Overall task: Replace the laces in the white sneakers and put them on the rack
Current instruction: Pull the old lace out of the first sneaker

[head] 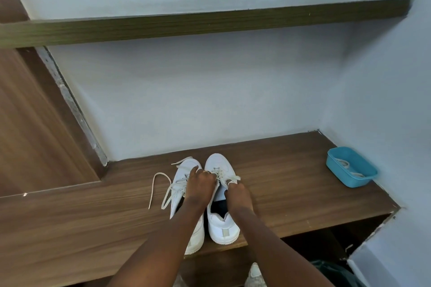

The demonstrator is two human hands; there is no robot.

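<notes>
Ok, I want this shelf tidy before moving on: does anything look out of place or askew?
The sneaker on the left has a lace trailing loose across the wooden shelf beside it, and its heel seems to overhang the front edge. Nothing else stands out.

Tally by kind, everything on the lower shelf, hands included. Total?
White sneakers: 2
Blue tub: 1
Lace bundle in the tub: 1
Hands, at the right sneaker's laces: 2
Total: 6
</notes>
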